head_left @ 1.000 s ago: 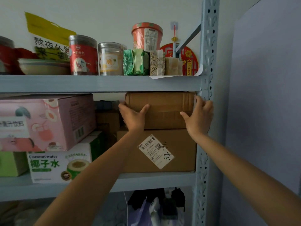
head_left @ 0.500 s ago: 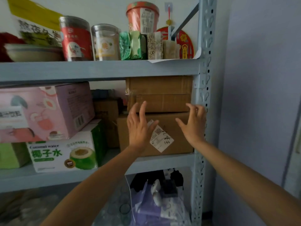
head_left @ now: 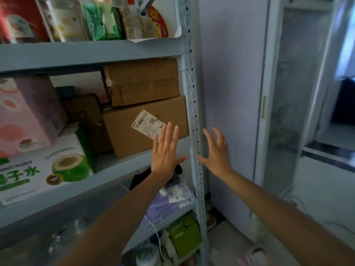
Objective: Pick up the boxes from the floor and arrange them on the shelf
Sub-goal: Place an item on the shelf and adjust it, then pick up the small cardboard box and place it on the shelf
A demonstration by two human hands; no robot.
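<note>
1. Two brown boxes are stacked at the right end of the middle shelf (head_left: pixel 76 191): the top box (head_left: pixel 142 81) rests on the labelled bottom box (head_left: pixel 134 139).
2. A third brown box (head_left: pixel 82 108) sits behind them, to the left.
3. The two hands, left (head_left: pixel 165 152) and right (head_left: pixel 217 152), hang before the shelf with fingers spread, holding nothing.

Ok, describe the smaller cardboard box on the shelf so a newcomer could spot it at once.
Find the grey metal shelving and the tier below the jars, right end, against the perforated post. There a large carton with a white shipping label carries the smaller cardboard box. It is brown, unlabelled, with a horizontal tape seam.
</note>
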